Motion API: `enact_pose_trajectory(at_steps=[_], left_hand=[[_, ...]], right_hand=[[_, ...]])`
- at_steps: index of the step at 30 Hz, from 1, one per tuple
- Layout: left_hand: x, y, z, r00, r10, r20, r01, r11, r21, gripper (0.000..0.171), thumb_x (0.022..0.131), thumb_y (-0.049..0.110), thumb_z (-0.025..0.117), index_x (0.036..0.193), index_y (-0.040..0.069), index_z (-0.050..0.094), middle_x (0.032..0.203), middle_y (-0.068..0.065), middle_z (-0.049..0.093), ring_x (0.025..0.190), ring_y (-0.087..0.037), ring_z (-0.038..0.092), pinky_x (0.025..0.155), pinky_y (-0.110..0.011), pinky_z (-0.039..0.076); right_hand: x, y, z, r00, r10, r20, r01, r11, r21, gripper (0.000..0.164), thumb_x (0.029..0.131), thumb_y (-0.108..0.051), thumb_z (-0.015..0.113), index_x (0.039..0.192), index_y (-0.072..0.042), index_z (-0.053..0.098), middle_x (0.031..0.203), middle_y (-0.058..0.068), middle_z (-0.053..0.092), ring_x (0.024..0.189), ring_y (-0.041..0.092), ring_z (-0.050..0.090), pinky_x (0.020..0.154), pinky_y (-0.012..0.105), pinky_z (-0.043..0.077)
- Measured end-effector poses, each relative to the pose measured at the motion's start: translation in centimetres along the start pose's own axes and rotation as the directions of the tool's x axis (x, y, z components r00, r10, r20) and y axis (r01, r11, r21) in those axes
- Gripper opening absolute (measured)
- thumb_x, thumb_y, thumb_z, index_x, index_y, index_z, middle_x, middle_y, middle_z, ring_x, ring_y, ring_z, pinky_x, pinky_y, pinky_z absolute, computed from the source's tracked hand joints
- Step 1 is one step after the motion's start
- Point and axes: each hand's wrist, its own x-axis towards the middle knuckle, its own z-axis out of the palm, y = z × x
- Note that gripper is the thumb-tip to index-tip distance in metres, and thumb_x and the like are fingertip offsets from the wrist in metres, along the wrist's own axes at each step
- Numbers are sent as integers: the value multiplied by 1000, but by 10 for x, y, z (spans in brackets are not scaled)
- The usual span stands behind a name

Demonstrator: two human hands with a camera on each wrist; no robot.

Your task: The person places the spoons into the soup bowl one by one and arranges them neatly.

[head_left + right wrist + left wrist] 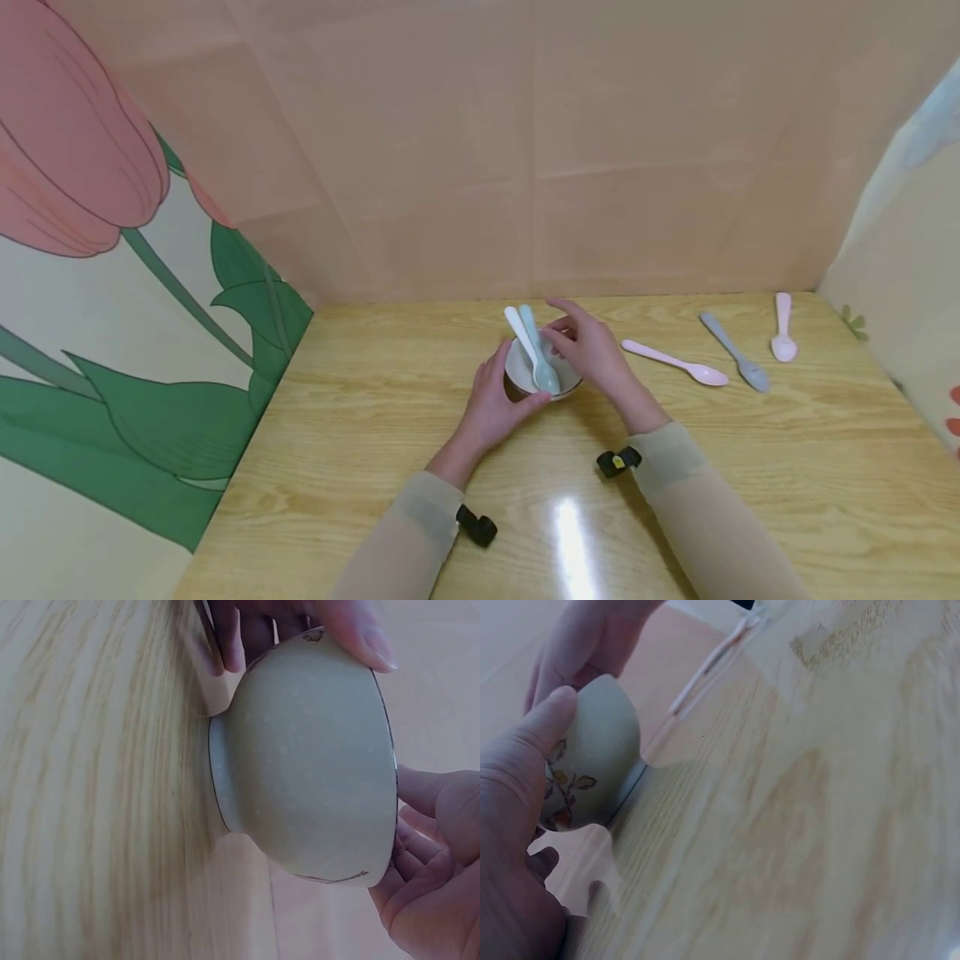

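A pale ceramic bowl [567, 377] with a dark rim and a small floral print stands on the table. My left hand [492, 406] grips its left side, thumb at the near rim and fingers around the wall. Two spoons lean in the bowl with handles up at the far side: a white spoon [516, 321] and a light blue spoon [548, 381]. My right hand [592, 350] hovers at the bowl's right rim, index finger extended and the others loosely bent, close beside the light blue handle. In the right wrist view its fingers overlap the bowl's [315, 765] rim.
On the table [337, 467] to the right lie a pink spoon [705, 374], a grey-blue spoon [752, 376] and a shorter pale pink spoon [783, 346]. A beige-pink covered wall [450, 167] rises at the back edge. Tulip-patterned covering [150, 417] borders the left side.
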Motion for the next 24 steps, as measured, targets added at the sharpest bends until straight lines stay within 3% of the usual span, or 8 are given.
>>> enact_pose_trajectory(at_steps=[10,18,24], left_hand=[[1,-1,0,1000,16,-6,-16,1000,-10,110,91,63,85,176,32,23,170,-1,44,147,-30,42,119,-60,40],[0,1,-2,1000,6,-3,-6,1000,-25,109,91,64,86,176,36,23,169,0,44,148,-28,41,120,-59,40],[0,2,-2,1000,-3,-4,3,999,-33,110,89,63,87,175,37,24,169,0,45,149,-27,41,120,-58,39]], right_hand=[[-3,1,-17,1000,8,1,-8,999,50,59,111,-25,70,165,-14,50,125,18,76,95,32,75,84,42,63],[-11,9,-41,999,2,-46,-1,1000,31,58,111,-28,70,165,-13,52,126,17,75,98,40,75,83,42,63],[-18,15,-59,999,7,-53,-7,1000,-5,60,111,-32,71,165,-14,51,127,17,74,96,33,73,77,28,59]])
